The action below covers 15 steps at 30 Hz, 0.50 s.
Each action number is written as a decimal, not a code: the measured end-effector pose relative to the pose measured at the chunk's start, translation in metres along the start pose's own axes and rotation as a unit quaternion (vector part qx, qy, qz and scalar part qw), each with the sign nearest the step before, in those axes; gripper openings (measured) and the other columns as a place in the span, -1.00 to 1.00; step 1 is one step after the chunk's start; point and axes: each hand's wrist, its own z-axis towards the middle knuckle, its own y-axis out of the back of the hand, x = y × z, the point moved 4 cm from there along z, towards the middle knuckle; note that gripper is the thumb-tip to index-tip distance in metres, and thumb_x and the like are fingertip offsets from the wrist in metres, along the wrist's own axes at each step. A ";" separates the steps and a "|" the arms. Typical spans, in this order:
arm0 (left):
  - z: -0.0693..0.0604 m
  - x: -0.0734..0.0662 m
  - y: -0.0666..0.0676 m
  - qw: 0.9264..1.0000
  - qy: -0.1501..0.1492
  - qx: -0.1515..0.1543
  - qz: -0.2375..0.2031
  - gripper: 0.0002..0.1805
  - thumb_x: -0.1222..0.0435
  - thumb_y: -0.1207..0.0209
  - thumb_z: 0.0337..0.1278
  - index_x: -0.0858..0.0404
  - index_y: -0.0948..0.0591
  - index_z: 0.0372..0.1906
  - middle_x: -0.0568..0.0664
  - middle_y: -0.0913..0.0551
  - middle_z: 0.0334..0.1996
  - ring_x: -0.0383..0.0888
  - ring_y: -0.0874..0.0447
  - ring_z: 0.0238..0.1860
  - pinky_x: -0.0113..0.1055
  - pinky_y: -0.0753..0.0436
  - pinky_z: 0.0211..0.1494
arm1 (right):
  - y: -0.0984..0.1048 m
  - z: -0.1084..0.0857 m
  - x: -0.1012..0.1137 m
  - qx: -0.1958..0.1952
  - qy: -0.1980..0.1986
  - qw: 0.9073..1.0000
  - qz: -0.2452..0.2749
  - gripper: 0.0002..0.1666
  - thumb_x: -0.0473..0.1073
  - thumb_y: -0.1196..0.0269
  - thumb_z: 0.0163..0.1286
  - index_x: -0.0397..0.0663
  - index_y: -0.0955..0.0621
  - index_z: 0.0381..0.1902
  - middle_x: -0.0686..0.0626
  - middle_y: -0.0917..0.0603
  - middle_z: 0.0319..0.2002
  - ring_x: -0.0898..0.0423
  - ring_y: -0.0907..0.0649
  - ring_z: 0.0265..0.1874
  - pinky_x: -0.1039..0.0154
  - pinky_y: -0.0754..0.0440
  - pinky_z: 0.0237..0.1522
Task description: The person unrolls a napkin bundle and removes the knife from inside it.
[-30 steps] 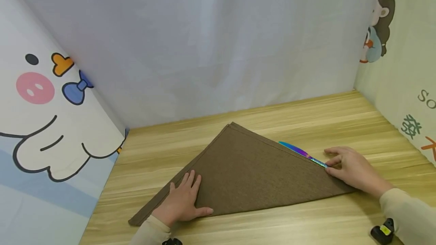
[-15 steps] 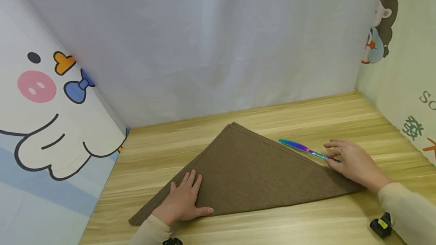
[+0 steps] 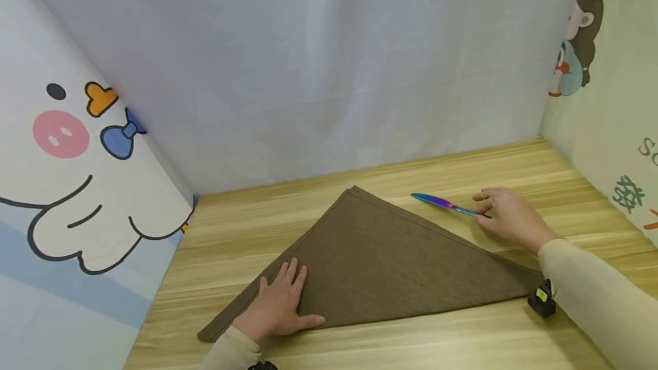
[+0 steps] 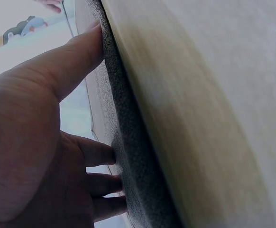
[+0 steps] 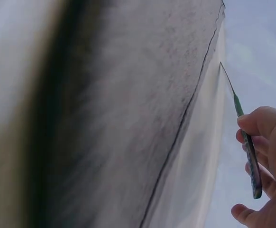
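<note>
A brown cloth napkin (image 3: 390, 267), folded into a triangle, lies on the wooden table with its peak toward the back. On its left part my left hand (image 3: 277, 304) rests with fingers spread; in the left wrist view the fingertips and thumb (image 4: 81, 57) touch the cloth near its folded edge. Beyond the napkin's right slope, my right hand (image 3: 514, 218) pinches a rainbow-coloured table knife (image 3: 442, 202) by its handle, blade pointing left. The right wrist view shows the knife (image 5: 246, 142) held between thumb and fingers, apart from the cloth.
The wooden tabletop (image 3: 257, 210) runs back to a pale grey curtain (image 3: 329, 73). A panel with a cartoon duck (image 3: 77, 187) stands at left, and a printed pale green panel (image 3: 606, 130) at right.
My right hand has drawn the knife away from the napkin's right edge, back and slightly left, so its whole blade now shows. The left hand has stayed on the cloth.
</note>
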 end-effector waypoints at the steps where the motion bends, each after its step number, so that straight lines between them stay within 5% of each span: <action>1: 0.000 0.000 0.000 1.000 -0.001 0.000 -0.002 0.23 -0.49 -0.03 -0.11 0.31 -0.10 0.50 0.30 0.06 0.48 0.27 0.08 0.46 0.51 -0.10 0.14 | -0.001 0.003 -0.001 0.001 0.000 1.000 0.000 -0.89 -0.27 -0.33 0.18 -0.24 -0.75 -0.39 -0.28 -0.62 0.05 -0.31 -0.45 0.16 -0.23 -0.31 0.18; 15: -0.001 -0.001 0.001 1.000 -0.002 -0.008 0.002 0.23 -0.49 -0.03 -0.10 0.32 -0.11 0.49 0.31 0.05 0.48 0.27 0.07 0.46 0.51 -0.10 0.15 | -0.020 0.023 -0.014 0.031 0.012 0.999 0.018 -0.90 -0.29 -0.34 0.19 -0.22 -0.76 -0.35 -0.31 -0.59 0.07 -0.32 -0.45 0.15 -0.24 -0.29 0.20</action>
